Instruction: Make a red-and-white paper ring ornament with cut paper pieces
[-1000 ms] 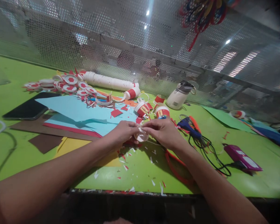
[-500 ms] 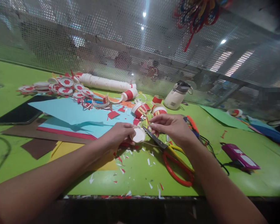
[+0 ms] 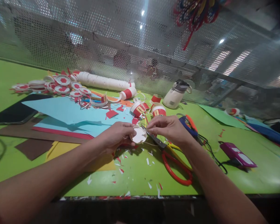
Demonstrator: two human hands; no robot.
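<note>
My left hand (image 3: 121,135) pinches a white paper-cup base (image 3: 139,135), a shallow round disc with its pale face turned toward me. Close by on its right, my right hand (image 3: 168,129) is closed, thumb and fingertips pressed together at the disc's edge; what they hold is too small to make out. Under these fingers lie scissors (image 3: 176,166) with one red and one yellow handle, the blades pointing at the disc. No finger is through their handles. Cut paper cups (image 3: 138,108) in red and white stand just beyond both hands.
Blue paper sheets (image 3: 60,109), a black phone (image 3: 18,109) and a pile of red-and-white discs (image 3: 62,89) lie left. A white cup stack (image 3: 105,81) and a bottle (image 3: 175,95) stand behind. Right are orange-and-blue-handled scissors (image 3: 191,124) and a purple device (image 3: 238,154) with cables.
The disc has turned slightly in my left hand, showing more of its inner face. My right fingertips have moved a little left, closer to it. The view has shifted slightly.
</note>
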